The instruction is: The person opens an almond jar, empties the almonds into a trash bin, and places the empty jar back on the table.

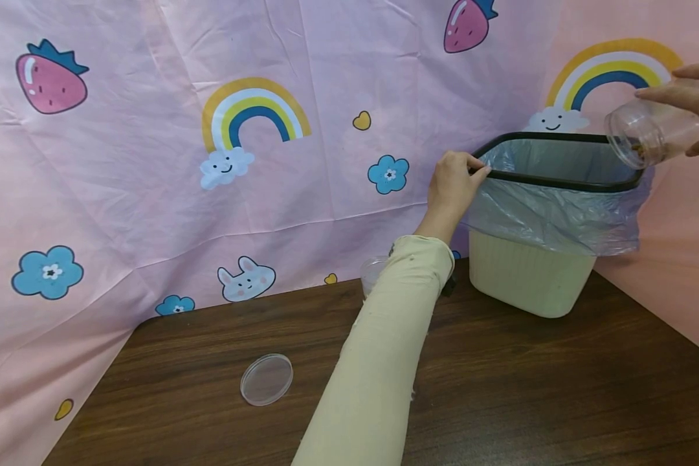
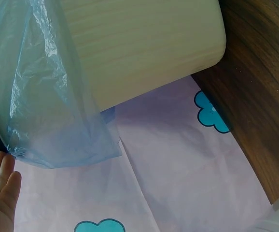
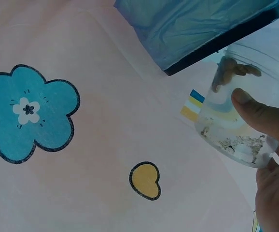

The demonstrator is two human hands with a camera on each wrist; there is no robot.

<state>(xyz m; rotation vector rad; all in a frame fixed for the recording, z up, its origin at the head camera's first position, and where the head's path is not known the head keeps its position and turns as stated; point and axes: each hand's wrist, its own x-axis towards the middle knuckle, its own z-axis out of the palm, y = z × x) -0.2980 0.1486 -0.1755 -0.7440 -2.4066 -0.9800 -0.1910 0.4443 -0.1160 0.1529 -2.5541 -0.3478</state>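
A cream trash can lined with a bluish translucent bag stands at the table's back right, a dark rim ring around its mouth. My left hand pinches that ring at its left corner. On the right, my right hand grips a clear plastic jar, tilted with its mouth toward the can's right side. In the right wrist view, brown bits lie near the jar's mouth and pale crumbs cling by its base. The thumb presses on the jar's side.
A round clear lid lies on the dark wooden table. Another clear container stands at the back, partly hidden behind my left sleeve. A printed pink cloth hangs behind and beside the table.
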